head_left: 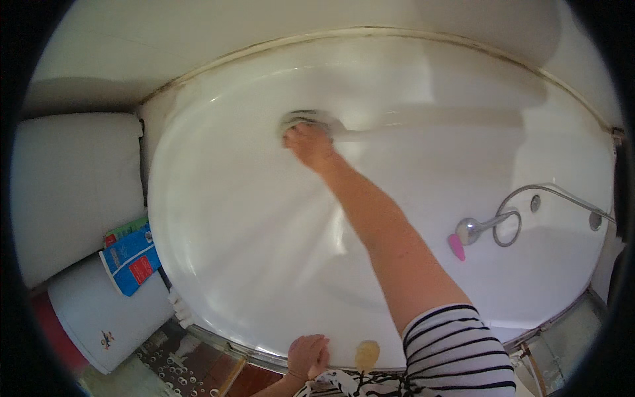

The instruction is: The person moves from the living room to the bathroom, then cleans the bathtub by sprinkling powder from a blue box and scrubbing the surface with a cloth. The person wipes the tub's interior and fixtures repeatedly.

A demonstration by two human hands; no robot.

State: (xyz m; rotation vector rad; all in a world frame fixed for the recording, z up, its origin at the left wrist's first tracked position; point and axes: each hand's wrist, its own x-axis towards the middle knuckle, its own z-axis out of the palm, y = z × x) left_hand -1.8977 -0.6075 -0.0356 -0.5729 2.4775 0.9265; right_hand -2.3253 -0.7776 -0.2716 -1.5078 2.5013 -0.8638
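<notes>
A white bathtub [258, 208] fills most of the view. My right hand [310, 144] reaches across it and presses a pale cloth with dark markings [306, 117] against the far inner side; the cloth is blurred, and the fingers partly cover it. On the tub's near rim rests my left hand [308, 353], its fingers bent and close together; whether it grips the edge is unclear. Just right of that hand, a yellowish oval object [367, 353] lies by the rim.
A chrome shower head [469, 231] with its hose [508, 198] lies in the tub's right end, touching a pink object [456, 247]. Blue printed packet [131, 263] leans over a white container [109, 307] at left. Above it stands a white boxy surface [79, 188]. Patterned floor [178, 367] shows below.
</notes>
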